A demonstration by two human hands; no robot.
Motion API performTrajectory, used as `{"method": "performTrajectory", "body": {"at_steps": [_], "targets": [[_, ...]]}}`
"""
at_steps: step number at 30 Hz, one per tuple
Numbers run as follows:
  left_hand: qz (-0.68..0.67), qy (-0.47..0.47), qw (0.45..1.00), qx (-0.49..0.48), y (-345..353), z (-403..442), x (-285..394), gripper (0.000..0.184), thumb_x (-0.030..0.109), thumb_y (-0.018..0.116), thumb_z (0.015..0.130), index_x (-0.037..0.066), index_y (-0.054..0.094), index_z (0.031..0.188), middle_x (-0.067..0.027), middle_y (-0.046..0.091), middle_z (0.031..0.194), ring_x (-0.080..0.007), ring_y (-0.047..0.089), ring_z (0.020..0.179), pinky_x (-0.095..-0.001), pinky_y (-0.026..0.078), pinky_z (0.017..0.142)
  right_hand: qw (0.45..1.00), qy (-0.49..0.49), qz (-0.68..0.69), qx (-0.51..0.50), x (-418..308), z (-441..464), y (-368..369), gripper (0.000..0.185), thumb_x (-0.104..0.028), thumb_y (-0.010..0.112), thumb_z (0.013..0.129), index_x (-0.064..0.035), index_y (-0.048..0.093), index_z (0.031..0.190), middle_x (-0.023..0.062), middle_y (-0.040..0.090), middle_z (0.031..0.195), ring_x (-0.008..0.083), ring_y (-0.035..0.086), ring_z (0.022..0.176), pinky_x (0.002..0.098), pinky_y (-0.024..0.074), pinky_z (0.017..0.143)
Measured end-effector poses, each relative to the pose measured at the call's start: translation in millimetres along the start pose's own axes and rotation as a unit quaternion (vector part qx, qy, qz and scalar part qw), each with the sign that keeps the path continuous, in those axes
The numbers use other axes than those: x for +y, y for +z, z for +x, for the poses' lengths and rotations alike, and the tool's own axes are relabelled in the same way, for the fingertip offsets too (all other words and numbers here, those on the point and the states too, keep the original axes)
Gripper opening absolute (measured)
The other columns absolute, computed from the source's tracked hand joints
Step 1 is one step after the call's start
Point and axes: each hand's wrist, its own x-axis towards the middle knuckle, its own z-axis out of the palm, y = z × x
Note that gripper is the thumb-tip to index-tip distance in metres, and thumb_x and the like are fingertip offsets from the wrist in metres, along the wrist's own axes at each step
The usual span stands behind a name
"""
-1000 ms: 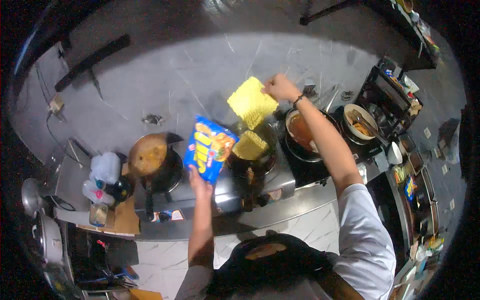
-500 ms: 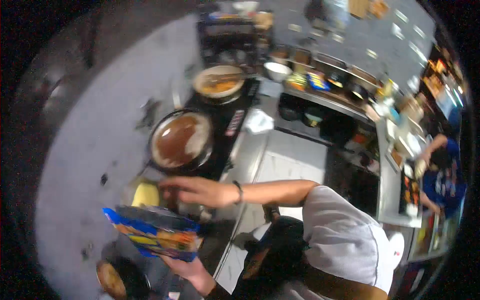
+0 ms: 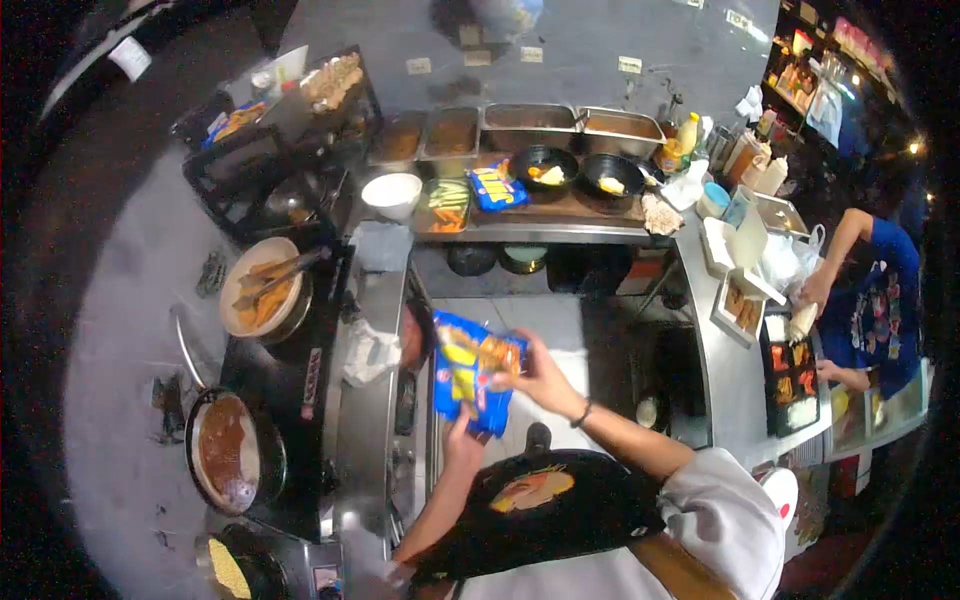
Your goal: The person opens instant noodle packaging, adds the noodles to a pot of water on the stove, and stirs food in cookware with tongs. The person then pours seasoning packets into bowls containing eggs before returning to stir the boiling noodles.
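A blue instant noodle packet point(image 3: 474, 375), with yellow lettering and a picture of food, hangs in front of my body above the floor. My left hand point(image 3: 462, 438) grips its lower edge from below. On its right side my right hand point(image 3: 538, 378) is closed, fingers over the packet's face. What is inside the packet cannot be seen. At the lower left, a yellow block of noodles point(image 3: 230, 568) sits in a dark pot point(image 3: 262, 568). Above it on the stove rests a pan of brown sauce point(image 3: 228, 450).
A bowl of orange-brown food with tongs point(image 3: 265, 285) stands farther along the stove. The back counter carries a white bowl point(image 3: 392, 196), another blue packet point(image 3: 497, 187), two black bowls and metal trays point(image 3: 530, 120). At right, a co-worker point(image 3: 880, 290) handles food at a side counter point(image 3: 715, 370).
My view and body have turned right, away from the stove. The packet has come with me. My right hand has moved from beside the yellow noodle block onto the packet; the block now lies in the pot.
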Motion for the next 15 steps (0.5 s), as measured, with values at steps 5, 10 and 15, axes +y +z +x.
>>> {"method": "performTrajectory", "body": {"at_steps": [5,10,15], "targets": [[-0.042,-0.061,0.997,0.026,57.5,173.3,-19.3,0.035,0.024,0.064,0.082,0.014,0.05,0.112,-0.0032,0.056,0.104,-0.0185,0.055,0.092,-0.0341,0.049,0.073,0.986,0.061,-0.076,0.136,9.1,37.6,-124.7,0.071,-0.007,0.066,0.079,-0.0074,0.021,0.134,0.0092,0.05,0.106,0.0131,0.054,0.086,0.0255,0.0474,0.073],[-0.026,0.001,0.998,0.059,132.1,339.1,6.6,0.036,0.02,0.069,0.078,0.011,0.05,0.107,-0.0055,0.055,0.104,-0.0234,0.054,0.093,-0.0365,0.052,0.072,0.965,0.094,-0.033,0.242,81.7,46.0,-194.5,0.06,-0.01,0.066,0.078,-0.0038,0.033,0.127,0.0075,0.057,0.097,0.0149,0.054,0.086,0.0277,0.0447,0.077],[0.031,0.023,0.998,0.057,162.3,467.3,12.8,0.042,0.019,0.067,0.079,0.011,0.045,0.114,-0.009,0.053,0.111,-0.0268,0.058,0.091,-0.0348,0.053,0.072,0.954,0.129,-0.145,0.229,121.3,71.3,-198.8,0.044,0.0,0.057,0.082,-0.004,0.036,0.12,0.006,0.057,0.082,0.0126,0.054,0.072,0.0261,0.0464,0.069]]}}
